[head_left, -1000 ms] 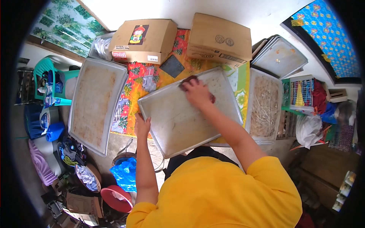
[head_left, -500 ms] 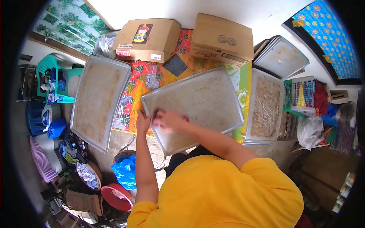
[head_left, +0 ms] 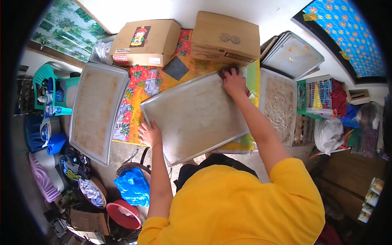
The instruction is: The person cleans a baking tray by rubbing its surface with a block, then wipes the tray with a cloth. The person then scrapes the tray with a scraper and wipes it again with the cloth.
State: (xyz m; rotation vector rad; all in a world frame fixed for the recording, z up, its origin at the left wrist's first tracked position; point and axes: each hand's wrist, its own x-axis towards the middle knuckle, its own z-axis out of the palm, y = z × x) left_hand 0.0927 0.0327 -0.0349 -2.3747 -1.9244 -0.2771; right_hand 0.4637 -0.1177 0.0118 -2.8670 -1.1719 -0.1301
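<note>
- Basically, the large grey rectangular metal tray with a raised rim (head_left: 196,118) lies aslant on the flower-patterned, cloth-covered counter (head_left: 134,102), reaching past the counter's near edge.
- It looks thin and stiff, so probably light to moderate in weight but awkward because of its breadth; breakage seems unlikely, though a bump could bend the rim.
- The left fingers (head_left: 143,130) are loosely spread at the rim on the tray's left side, the thumb over the metal; whether they grip from below cannot be told.
- The right fingers (head_left: 233,72) are bent over a dark red cloth or pad (head_left: 224,72), pressed to the tray's far right corner, towards the counter's far right corner.
- That cloth seems soft and should fold to the rim; a flat palm would spread the push.
- The smooth face could be slippery if damp or greasy, and I can't tell if it is.
- The rim offers the best purchase: 1 hand on each short side, near the middle, would balance it.
- With the near side overhanging, a hard push there could tip or slide it, so bracing the left rim makes sense.
</note>
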